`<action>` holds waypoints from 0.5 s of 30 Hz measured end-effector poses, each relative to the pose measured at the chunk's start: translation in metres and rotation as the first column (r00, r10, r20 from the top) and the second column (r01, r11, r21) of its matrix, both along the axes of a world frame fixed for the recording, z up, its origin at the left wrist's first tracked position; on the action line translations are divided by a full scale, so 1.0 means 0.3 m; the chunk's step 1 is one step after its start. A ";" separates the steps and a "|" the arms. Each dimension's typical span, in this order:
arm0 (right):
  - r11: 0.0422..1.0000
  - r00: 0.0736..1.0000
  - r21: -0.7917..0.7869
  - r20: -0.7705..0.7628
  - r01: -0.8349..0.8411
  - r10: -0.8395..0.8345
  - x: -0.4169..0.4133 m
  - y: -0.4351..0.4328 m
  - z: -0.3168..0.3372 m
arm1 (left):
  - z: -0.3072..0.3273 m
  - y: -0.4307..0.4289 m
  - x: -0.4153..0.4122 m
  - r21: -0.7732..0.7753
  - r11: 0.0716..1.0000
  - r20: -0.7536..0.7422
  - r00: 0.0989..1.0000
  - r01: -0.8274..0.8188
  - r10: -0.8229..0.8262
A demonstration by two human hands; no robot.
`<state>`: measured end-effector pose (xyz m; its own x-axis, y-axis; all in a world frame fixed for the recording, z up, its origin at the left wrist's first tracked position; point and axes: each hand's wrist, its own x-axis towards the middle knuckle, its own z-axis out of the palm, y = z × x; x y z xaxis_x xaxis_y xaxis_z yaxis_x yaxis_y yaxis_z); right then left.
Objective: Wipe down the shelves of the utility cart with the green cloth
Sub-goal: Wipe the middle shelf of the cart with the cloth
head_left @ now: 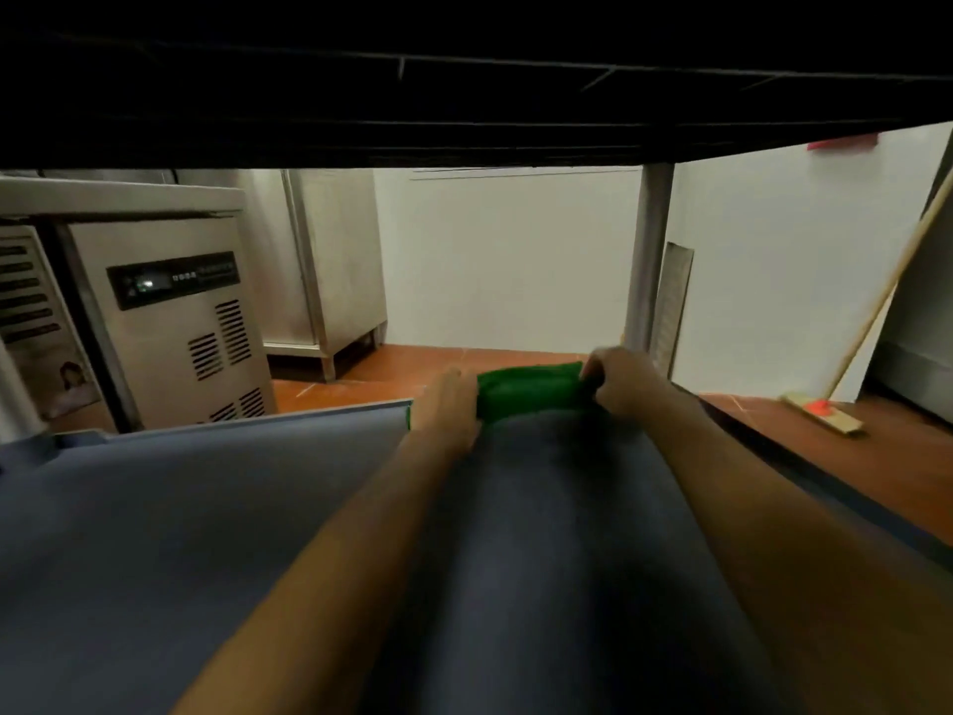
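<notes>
The grip of the right hand (619, 384) is closed: its fingers are curled into a fist around the right end of the green cloth (531, 392). The left hand (448, 405) lies over the cloth's left end with a sliver of green showing past its outer side. The blur hides whether its grip is clamped or only pressing down. The cloth is bunched into a thick band between the two hands, at the far edge of the cart shelf (180, 508), toward its right corner. Both bare forearms stretch out low across the shelf.

The shelf is a smooth grey-blue sheet with a raised pale rim along its far side and a moulded corner at the left. Above it, the dark ribbed underside of the upper shelf (464, 95) fills the top of the view. A round grey cart post (652, 250) joins the two levels just behind the right hand.

Beyond the cart, the floor (402, 366) is laid in orange-red tiles and the wall (505, 260) is plain white. At the left stands a stainless steel machine (170, 327) with a dark control panel and vent slots, and behind it a steel cabinet (335, 265) on short legs. A narrow metal panel (673, 312) leans upright against the wall just right of the post. Further right, a broom (825, 410) rests its head on the tiles, its wooden handle slanting up to the right. A small red strip (843, 142) sits high on the wall.
</notes>
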<state>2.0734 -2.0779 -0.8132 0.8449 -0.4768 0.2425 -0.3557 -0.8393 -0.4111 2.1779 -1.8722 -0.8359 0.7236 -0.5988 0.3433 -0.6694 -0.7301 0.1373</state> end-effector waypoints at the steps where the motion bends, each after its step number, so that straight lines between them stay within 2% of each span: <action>1: 1.000 0.993 -0.020 -0.117 -0.017 0.015 0.000 -0.013 -0.046 | -0.051 -0.006 -0.004 0.016 1.000 -0.065 0.998 0.023 -0.022; 3: 0.997 0.970 -0.058 -0.241 -0.057 0.042 0.006 -0.043 -0.110 | -0.099 -0.013 0.003 -0.011 0.999 -0.128 0.991 0.049 -0.050; 6: 0.979 0.943 -0.154 -0.325 -0.132 0.076 0.013 -0.038 -0.118 | -0.088 0.004 0.032 0.021 0.996 -0.134 0.987 0.088 -0.085; 10: 0.973 0.953 -0.203 -0.299 -0.112 0.047 -0.019 -0.012 -0.115 | -0.065 0.007 0.036 0.131 0.986 -0.171 0.982 0.106 -0.083; 15: 0.974 0.961 -0.197 -0.269 -0.112 0.056 -0.076 0.016 -0.114 | -0.056 0.030 0.012 0.138 0.984 -0.206 0.975 0.111 -0.081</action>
